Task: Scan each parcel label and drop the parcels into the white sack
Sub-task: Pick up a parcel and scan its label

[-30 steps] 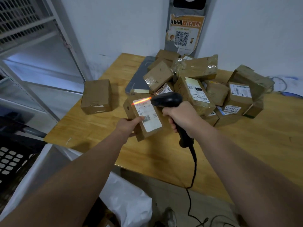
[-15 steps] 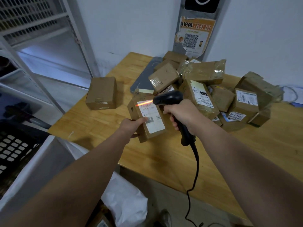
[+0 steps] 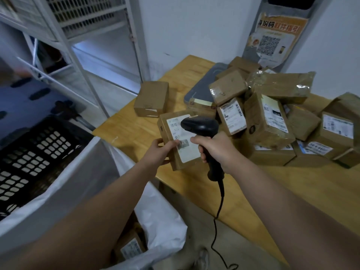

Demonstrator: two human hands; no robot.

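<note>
Nearest, below the desk's (image 3: 292,191) near left corner, the white sack (image 3: 161,221) stands open with one labelled parcel in the sack (image 3: 130,246) showing. A black crate (image 3: 35,152) sits just left of it. Bare floor lies between sack and desk, crossed by the scanner's black cable (image 3: 218,211).

Over that near left corner, the left grip (image 3: 158,152) holds one tilted parcel (image 3: 165,129) by its lower left edge, thumb on the white label; whether the box touches the wood I cannot tell. The right grip (image 3: 216,151) is closed round the handle of one black scanner (image 3: 200,126), whose head hangs just above the label.

The near edge and the near right part of the wooden desk are bare. One lone parcel (image 3: 152,98) stands by the left edge, apart from the rest. The pile (image 3: 268,119) fills the far right side, about a dozen boxes overlapping, so an exact count cannot be told. It partly covers a grey flat pad (image 3: 202,82).

Behind are a white wall with one QR poster (image 3: 272,38) and, far left, a white metal rack (image 3: 93,36).
</note>
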